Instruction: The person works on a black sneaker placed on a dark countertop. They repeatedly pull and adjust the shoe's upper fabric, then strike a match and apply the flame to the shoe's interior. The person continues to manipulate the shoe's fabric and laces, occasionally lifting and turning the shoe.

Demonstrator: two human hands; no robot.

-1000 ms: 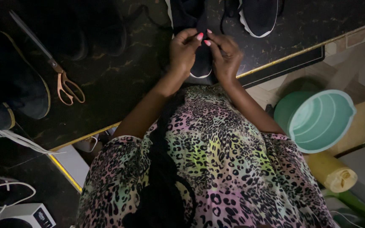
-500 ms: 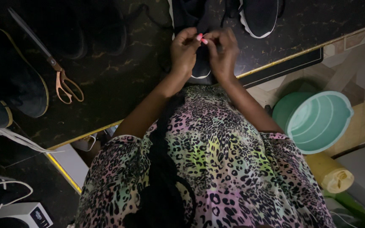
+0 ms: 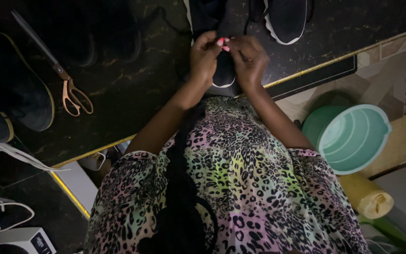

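item: black shoe (image 3: 223, 75), white-edged sole, lying at the near edge of the dark counter (image 3: 132, 94), directly under both hands.

left hand (image 3: 204, 59): fingers curled, tips pinched together over the shoe's top; what they pinch is too small and dark to tell, probably a lace or thread.

right hand (image 3: 250, 61): fingers likewise curled, tips meeting the left hand's; pinching the same spot.

nearby: second shoe (image 3: 285, 19) further back, apart from the hands; scissors (image 3: 69, 89) well to the left, untouched; green basin (image 3: 353, 138) below the counter on the right; yellow roll (image 3: 367, 197) beside it.

handling note (judgement): work is fine and poorly lit. keep the shoe steadied against the counter, hold both pinches close together, pull evenly rather than tugging, and keep the fingertips in view.
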